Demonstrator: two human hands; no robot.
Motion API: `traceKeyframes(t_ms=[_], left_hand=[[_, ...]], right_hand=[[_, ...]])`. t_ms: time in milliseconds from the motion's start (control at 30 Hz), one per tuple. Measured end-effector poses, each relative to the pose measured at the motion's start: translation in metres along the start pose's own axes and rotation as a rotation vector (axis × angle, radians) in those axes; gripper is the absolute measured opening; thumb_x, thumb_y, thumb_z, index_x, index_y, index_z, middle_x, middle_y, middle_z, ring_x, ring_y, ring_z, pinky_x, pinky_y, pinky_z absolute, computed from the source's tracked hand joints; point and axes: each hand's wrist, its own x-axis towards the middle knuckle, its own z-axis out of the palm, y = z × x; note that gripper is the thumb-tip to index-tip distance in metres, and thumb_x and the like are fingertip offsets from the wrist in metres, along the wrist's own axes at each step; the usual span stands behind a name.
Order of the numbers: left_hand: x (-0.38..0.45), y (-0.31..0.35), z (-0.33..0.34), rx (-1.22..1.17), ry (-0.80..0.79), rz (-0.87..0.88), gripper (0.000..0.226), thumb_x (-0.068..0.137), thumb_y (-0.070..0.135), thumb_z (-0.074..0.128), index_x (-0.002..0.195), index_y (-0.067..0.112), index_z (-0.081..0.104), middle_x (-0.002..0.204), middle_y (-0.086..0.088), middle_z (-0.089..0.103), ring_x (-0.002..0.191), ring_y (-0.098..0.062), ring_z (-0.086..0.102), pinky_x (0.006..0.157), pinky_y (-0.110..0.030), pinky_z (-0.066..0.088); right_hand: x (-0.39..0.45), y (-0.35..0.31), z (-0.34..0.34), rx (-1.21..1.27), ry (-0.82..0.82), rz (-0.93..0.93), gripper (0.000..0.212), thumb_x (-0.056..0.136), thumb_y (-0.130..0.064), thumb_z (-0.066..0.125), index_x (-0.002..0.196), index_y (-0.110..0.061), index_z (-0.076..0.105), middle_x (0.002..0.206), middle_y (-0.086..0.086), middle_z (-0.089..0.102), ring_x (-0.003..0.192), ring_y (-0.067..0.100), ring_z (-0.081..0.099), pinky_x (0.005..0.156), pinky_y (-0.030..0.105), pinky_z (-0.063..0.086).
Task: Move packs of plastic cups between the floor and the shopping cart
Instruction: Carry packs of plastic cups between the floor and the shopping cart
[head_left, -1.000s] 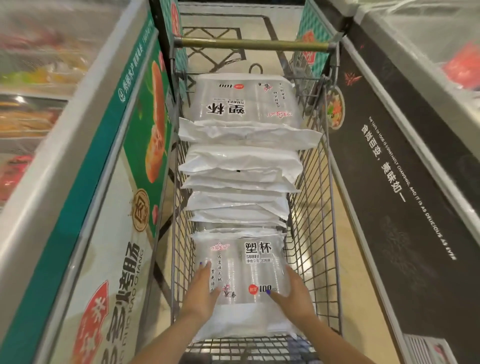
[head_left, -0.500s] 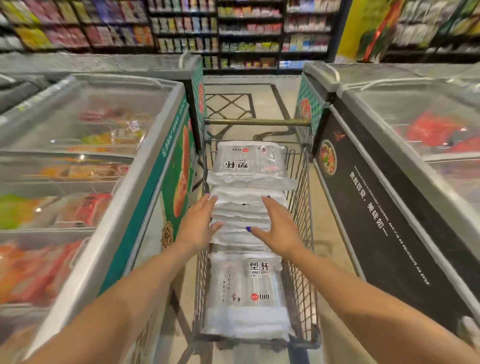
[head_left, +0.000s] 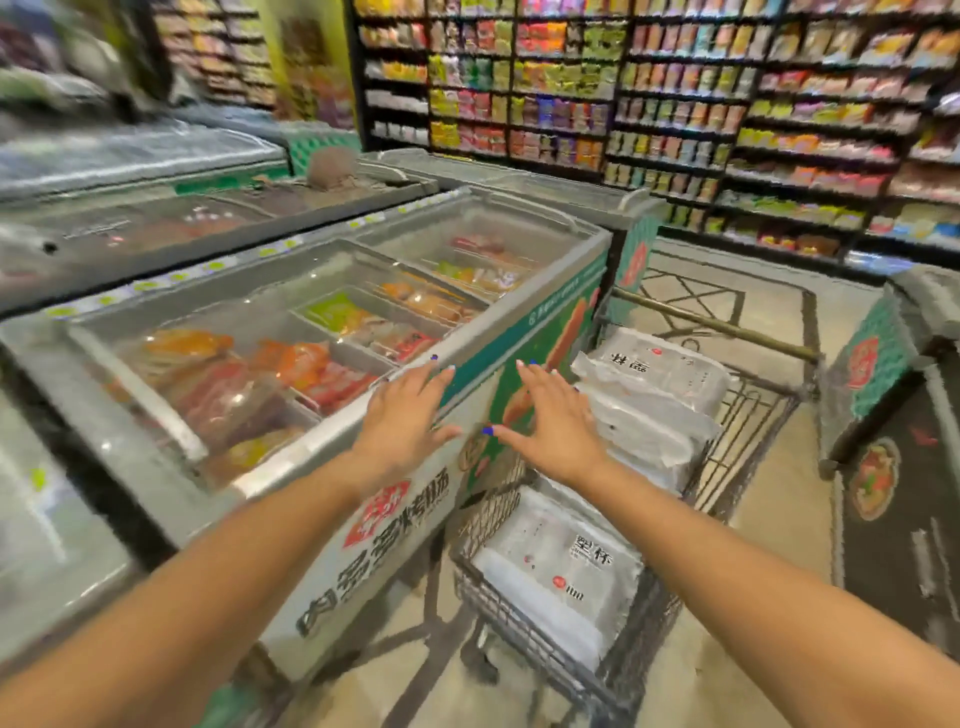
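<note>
both hands up in the air rn, holding nothing. left hand (head_left: 402, 415) has fingers straight and spread, floating in front of the freezer's rim; right hand (head_left: 553, 421) same deal, fingers fanned out, just left of the pack stack. can't tell if either actually touches anything, prob not

packs of plastic cups (head_left: 649, 410) are all in the shopping cart (head_left: 519, 631), which sits below and to the right of the right hand. they're laid flat and overlapping like shingles down the basket, I'd guess bc soft flat bags stack steadier that way and more fit in. nearest pack (head_left: 558, 566) lies flat under the right forearm, label up. no packs on the floor that I can see

imo cart looks loaded and the empty spread hands read as between grabs

room: supermarket aisle, chest freezer (head_left: 311, 332) w/ sliding glass lids under and ahead of the left hand, another freezer (head_left: 883, 364) far right past the cart, patterned tile floor (head_left: 727, 306) beyond the fingertips, snack shelves (head_left: 649, 104) way out front. pic's pretty blurry btw
</note>
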Motion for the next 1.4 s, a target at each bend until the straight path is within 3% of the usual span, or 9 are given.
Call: traceKeyframes(t_ms=[200, 333, 467, 633, 733, 867, 1100, 1400], left_hand=[[-0.151, -0.076, -0.067, 0.165, 0.073, -0.335, 0.081, 0.088, 0.063, 0.05, 0.153, 0.031, 0.013, 0.161, 0.0, 0.018, 0.145, -0.027, 0.021, 0.115, -0.051, 0.024], [-0.29, -0.124, -0.115, 0.374, 0.072, -0.557, 0.08, 0.091, 0.06, 0.047, 0.154, 0.024, 0.015, 0.161, -0.001, 0.018, 0.146, -0.027, 0.021, 0.117, -0.045, 0.017], [-0.447, -0.151, -0.156, 0.421, 0.077, -0.815, 0.077, 0.093, 0.062, 0.041, 0.154, 0.024, 0.014, 0.162, 0.0, 0.015, 0.147, -0.025, 0.016, 0.118, -0.045, 0.011], [-0.642, -0.153, -0.195, 0.457, 0.085, -1.111, 0.078, 0.093, 0.065, 0.035, 0.155, 0.025, 0.009, 0.162, 0.0, 0.012, 0.148, -0.024, 0.014, 0.12, -0.043, 0.011], [-0.75, -0.146, -0.222, 0.525, 0.061, -1.253, 0.079, 0.092, 0.068, 0.033, 0.154, 0.025, 0.011, 0.162, -0.001, 0.014, 0.146, -0.026, 0.017, 0.119, -0.044, 0.015], [-0.87, -0.137, -0.255, 0.568, 0.082, -1.418, 0.078, 0.092, 0.067, 0.033, 0.153, 0.023, 0.014, 0.161, -0.002, 0.017, 0.145, -0.026, 0.02, 0.118, -0.046, 0.019], [-1.009, -0.143, -0.272, 0.532, 0.05, -1.618, 0.079, 0.092, 0.064, 0.036, 0.154, 0.021, 0.013, 0.162, -0.003, 0.014, 0.147, -0.026, 0.017, 0.119, -0.046, 0.019], [-1.084, -0.234, -0.261, 0.479, 0.001, -1.693, 0.08, 0.092, 0.068, 0.03, 0.155, 0.024, 0.011, 0.162, -0.001, 0.015, 0.147, -0.025, 0.016, 0.119, -0.046, 0.018]], right_hand=[[-0.016, -0.133, 0.03, -0.09, -0.12, -0.376, 0.091, 0.085, -0.075, 0.044, 0.156, -0.028, 0.011, 0.164, -0.001, 0.012, 0.15, 0.022, 0.01, 0.12, 0.045, 0.01], [-0.053, -0.244, 0.055, -0.056, -0.175, -0.633, 0.095, 0.08, -0.081, 0.035, 0.156, -0.029, 0.011, 0.163, 0.002, 0.017, 0.15, 0.024, 0.013, 0.121, 0.047, 0.014], [-0.114, -0.358, 0.079, -0.004, -0.238, -0.871, 0.104, 0.071, -0.087, 0.027, 0.156, -0.029, 0.014, 0.163, 0.001, 0.016, 0.149, 0.024, 0.015, 0.12, 0.044, 0.013], [-0.225, -0.498, 0.116, 0.098, -0.341, -1.077, 0.106, 0.067, -0.087, 0.027, 0.156, -0.03, 0.013, 0.164, 0.0, 0.013, 0.15, 0.024, 0.015, 0.121, 0.045, 0.012], [-0.304, -0.574, 0.135, 0.147, -0.391, -1.201, 0.093, 0.083, -0.077, 0.043, 0.156, -0.033, 0.007, 0.164, -0.003, 0.01, 0.151, 0.022, 0.01, 0.121, 0.044, 0.01], [-0.402, -0.663, 0.154, 0.205, -0.432, -1.347, 0.09, 0.086, -0.071, 0.047, 0.156, -0.032, 0.007, 0.164, -0.002, 0.011, 0.151, 0.022, 0.009, 0.121, 0.044, 0.012], [-0.513, -0.771, 0.187, 0.269, -0.504, -1.476, 0.091, 0.084, -0.071, 0.05, 0.156, -0.03, 0.011, 0.163, -0.001, 0.015, 0.148, 0.024, 0.016, 0.12, 0.046, 0.018], [-0.536, -0.881, 0.262, 0.243, -0.558, -1.51, 0.088, 0.086, -0.07, 0.048, 0.155, -0.033, 0.008, 0.163, -0.002, 0.013, 0.148, 0.024, 0.014, 0.121, 0.044, 0.017]])
